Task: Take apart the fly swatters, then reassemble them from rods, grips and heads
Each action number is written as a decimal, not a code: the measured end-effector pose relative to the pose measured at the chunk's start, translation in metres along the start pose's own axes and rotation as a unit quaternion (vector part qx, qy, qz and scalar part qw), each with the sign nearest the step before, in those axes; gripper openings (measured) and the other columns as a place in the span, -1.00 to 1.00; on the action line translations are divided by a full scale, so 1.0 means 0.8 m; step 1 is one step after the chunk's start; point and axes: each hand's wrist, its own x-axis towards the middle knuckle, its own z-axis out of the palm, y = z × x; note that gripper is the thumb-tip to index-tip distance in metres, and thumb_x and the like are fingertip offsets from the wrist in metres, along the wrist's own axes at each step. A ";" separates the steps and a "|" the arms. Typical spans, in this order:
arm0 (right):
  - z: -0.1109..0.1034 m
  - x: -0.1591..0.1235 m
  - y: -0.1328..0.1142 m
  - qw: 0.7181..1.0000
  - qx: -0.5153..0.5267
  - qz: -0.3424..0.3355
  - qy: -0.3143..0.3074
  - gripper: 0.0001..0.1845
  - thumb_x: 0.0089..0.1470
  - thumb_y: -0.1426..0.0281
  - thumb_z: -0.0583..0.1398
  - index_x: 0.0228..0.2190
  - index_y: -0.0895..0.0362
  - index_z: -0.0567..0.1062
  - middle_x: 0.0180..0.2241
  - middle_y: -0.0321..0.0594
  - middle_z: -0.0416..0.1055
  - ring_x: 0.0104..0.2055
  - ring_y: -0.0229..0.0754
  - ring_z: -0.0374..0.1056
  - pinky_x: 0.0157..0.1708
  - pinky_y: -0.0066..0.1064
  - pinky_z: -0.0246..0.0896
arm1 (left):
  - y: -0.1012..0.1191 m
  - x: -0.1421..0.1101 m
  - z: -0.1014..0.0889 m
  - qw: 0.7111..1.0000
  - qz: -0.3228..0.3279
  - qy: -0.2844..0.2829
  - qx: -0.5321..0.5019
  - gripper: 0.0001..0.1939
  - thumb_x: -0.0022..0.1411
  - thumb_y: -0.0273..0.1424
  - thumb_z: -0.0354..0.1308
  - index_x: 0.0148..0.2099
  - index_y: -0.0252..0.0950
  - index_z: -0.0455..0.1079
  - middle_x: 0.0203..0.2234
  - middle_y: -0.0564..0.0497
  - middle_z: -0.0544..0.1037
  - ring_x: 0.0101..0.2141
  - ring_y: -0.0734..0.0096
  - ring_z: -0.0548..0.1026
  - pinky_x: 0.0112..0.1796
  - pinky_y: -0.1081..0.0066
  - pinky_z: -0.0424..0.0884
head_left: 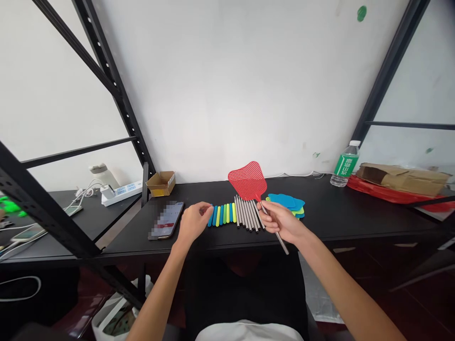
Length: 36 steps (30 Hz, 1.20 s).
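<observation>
A red fly swatter [249, 182] with a perforated head and a thin metal rod is in my right hand [282, 220]. My right fingers are wrapped round the rod just below the head, and its bare end points down past the table edge. At the left end of a row of blue, green and yellow handle sleeves [224, 214] is my left hand [194, 220]. Its fingers are curved, with a gap between thumb and forefinger, close to the outermost blue sleeve. Several metal rods [245, 215] lie beside the sleeves. Blue and yellow swatter heads [287, 202] are stacked behind my right hand.
A phone [167, 220] and a small open cardboard box [160, 183] are on the left of the black table [320, 208]. A water bottle [345, 163] and a flattened carton [401, 179] on red plastic are at right. Black metal posts [115, 90] frame the table.
</observation>
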 end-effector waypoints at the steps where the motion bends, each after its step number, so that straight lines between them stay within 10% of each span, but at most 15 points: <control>1: 0.007 0.000 0.004 0.999 0.036 0.027 -0.031 -0.71 0.20 0.17 0.25 -0.30 0.13 0.37 -0.60 -0.48 0.05 -0.66 -0.46 -0.18 -0.71 -0.61 -0.27 | 0.010 -0.004 0.003 0.996 0.022 -0.027 -0.079 -0.63 0.26 -0.12 0.11 -0.14 -0.28 0.56 -0.26 -0.10 0.62 -0.25 0.18 0.52 -0.33 0.38 0.31; 7: 0.038 -0.002 0.031 0.949 0.170 0.166 -0.207 -0.72 0.25 0.18 0.23 -0.30 0.09 0.31 -0.64 -0.53 -0.10 -0.66 -0.43 -0.38 -0.75 -0.65 -0.38 | 0.063 -0.037 0.050 0.808 0.040 -0.260 -0.527 -0.60 0.26 -0.06 0.18 -0.30 -0.33 0.55 -0.12 -0.18 0.58 -0.08 0.11 0.50 -0.10 0.26 0.40; 12: 0.042 -0.002 0.039 0.950 0.181 0.147 -0.206 -0.69 0.23 0.18 0.26 -0.32 0.08 0.27 -0.64 -0.53 -0.09 -0.66 -0.43 -0.42 -0.76 -0.66 -0.39 | 0.077 -0.053 0.069 0.711 -0.001 -0.249 -0.658 -0.64 0.25 -0.17 0.23 -0.45 -0.35 0.53 -0.06 -0.19 0.55 -0.02 0.09 0.48 0.01 0.21 0.35; 30: 0.038 0.016 0.018 0.992 0.046 -0.111 0.023 -0.63 0.10 0.09 0.30 -0.38 0.12 0.38 -0.65 -0.50 0.05 -0.69 -0.47 -0.30 -0.76 -0.61 -0.36 | 0.156 -0.013 0.110 0.753 -0.055 -0.041 -0.654 -0.53 0.07 -0.17 0.39 -0.59 -0.32 0.25 -0.66 0.13 0.27 -0.67 0.60 0.27 -0.57 0.48 0.16; 36: 0.012 0.019 0.010 0.971 -0.064 -0.185 0.134 -0.59 0.10 0.02 0.26 -0.37 0.12 0.41 -0.63 -0.45 0.09 -0.69 -0.46 -0.24 -0.74 -0.58 -0.34 | 0.185 0.057 0.104 0.834 -0.018 0.164 -0.527 -0.63 0.11 -0.08 0.31 -0.41 -0.33 0.46 -0.62 0.11 0.30 -0.55 0.56 0.24 -0.46 0.47 0.20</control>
